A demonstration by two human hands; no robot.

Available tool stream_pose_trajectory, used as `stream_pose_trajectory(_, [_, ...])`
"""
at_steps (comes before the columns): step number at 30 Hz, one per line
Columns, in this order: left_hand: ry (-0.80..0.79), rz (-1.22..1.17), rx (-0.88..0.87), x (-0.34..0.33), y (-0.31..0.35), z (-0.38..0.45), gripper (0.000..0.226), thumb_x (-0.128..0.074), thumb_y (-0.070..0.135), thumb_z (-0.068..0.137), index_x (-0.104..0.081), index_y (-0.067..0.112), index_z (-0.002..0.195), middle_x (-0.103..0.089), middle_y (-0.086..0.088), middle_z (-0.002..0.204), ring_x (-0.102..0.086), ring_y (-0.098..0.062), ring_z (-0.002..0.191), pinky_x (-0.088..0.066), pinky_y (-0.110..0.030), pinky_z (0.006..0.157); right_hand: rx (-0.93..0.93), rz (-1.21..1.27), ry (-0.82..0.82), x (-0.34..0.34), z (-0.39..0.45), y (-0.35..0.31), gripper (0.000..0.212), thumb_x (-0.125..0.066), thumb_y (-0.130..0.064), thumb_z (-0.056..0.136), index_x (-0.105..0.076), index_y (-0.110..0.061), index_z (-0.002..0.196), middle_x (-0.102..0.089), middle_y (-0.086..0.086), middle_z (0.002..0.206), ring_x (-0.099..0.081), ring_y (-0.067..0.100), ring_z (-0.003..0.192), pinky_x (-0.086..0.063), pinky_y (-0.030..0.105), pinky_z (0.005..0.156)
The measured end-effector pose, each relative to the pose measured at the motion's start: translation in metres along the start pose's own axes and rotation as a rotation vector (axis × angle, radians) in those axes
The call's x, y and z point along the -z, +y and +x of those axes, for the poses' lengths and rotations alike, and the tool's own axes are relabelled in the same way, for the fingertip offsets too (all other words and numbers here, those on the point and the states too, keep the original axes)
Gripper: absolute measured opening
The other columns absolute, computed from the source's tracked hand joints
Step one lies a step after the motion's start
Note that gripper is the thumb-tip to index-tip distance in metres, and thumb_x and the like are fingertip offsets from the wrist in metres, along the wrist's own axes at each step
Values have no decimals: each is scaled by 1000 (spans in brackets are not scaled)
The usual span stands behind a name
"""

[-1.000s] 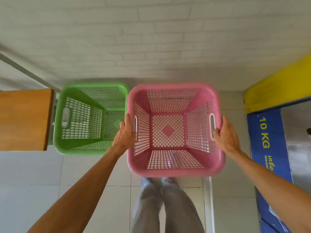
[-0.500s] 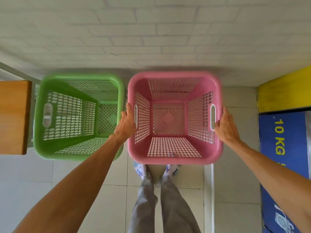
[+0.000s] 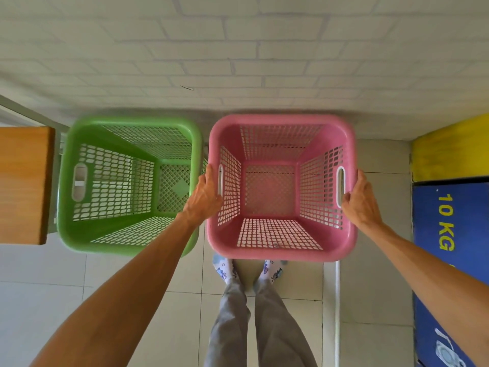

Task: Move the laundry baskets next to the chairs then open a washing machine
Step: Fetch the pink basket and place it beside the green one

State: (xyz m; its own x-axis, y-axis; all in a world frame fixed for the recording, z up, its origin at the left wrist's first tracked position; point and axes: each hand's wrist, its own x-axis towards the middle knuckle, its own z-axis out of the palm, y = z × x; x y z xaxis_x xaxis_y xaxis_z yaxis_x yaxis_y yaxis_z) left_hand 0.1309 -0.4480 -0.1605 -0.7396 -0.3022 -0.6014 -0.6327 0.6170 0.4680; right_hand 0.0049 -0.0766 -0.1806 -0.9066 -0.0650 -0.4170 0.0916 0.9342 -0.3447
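1. Nearest the camera, the person's grey-trousered legs and patterned socks [image 3: 272, 272] stand on the tiled floor [image 3: 79, 300], just short of the near rim of the pink laundry basket [image 3: 280, 254].
2. The left hand [image 3: 205, 198] wraps the pink laundry basket's left rim by its handle slot, and the right hand [image 3: 360, 201] wraps the right rim the same way; both are curled shut on the plastic, thumbs on top and fingertips tucked out of view underneath.
3. The basket is empty and sits level, close to the brick wall [image 3: 238, 49] beyond it.
4. To the left of the pink laundry basket stands the green laundry basket [image 3: 127, 242], just beside it with a narrow gap; left again is a wooden seat or table edge [image 3: 23, 181].
5. To the right of the pink laundry basket, well apart, is a blue panel marked "10 KG" [image 3: 447, 221] under a yellow top, probably a washing machine.
6. To finish this step well, I judge both hands should lower evenly, keep the rims parallel to the green one, and let go only once the base is flat on the tiles.
7. Whether the base already touches the floor cannot be told from above. The wooden piece is cut off at the frame's left edge, so no chair is clearly shown, and no machine door is visible.
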Motion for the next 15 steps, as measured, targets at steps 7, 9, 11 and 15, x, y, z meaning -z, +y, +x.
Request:
stream_pose_trajectory(7, [-19,58,-35,16,8,-20,92,-62,23,88,-2,14,157,-34,-21,148,-47,-37,128,-48,-50,95,24,-233,155,15,-16,-26,66,-67,-20,84,-35,-3,139,-55,27,118,-60,42,97,-55,53,75])
stream_pose_trajectory(9, [-15,76,-39,28,7,-31,94,-62,31,88,-2,11,158,-24,-21,156,-41,-39,135,-44,-54,102,64,-273,159,22,-25,-41,64,-67,-24,84,-37,-2,136,-57,26,115,-60,41,98,-53,54,78])
stream_pose_trajectory(11, [0,85,-43,45,5,-43,94,-60,36,86,-4,12,158,-25,-20,156,-44,-39,133,-47,-56,101,120,-295,157,28,-35,-59,63,-67,-26,85,-39,-2,136,-58,26,114,-61,41,98,-53,52,79])
stream_pose_trajectory(15, [60,145,-67,83,-10,-70,87,-60,28,91,-7,12,157,-30,-20,152,-48,-37,128,-50,-52,97,209,-280,135,32,-57,-111,65,-65,-27,89,-38,0,142,-56,28,128,-60,44,110,-53,53,86])
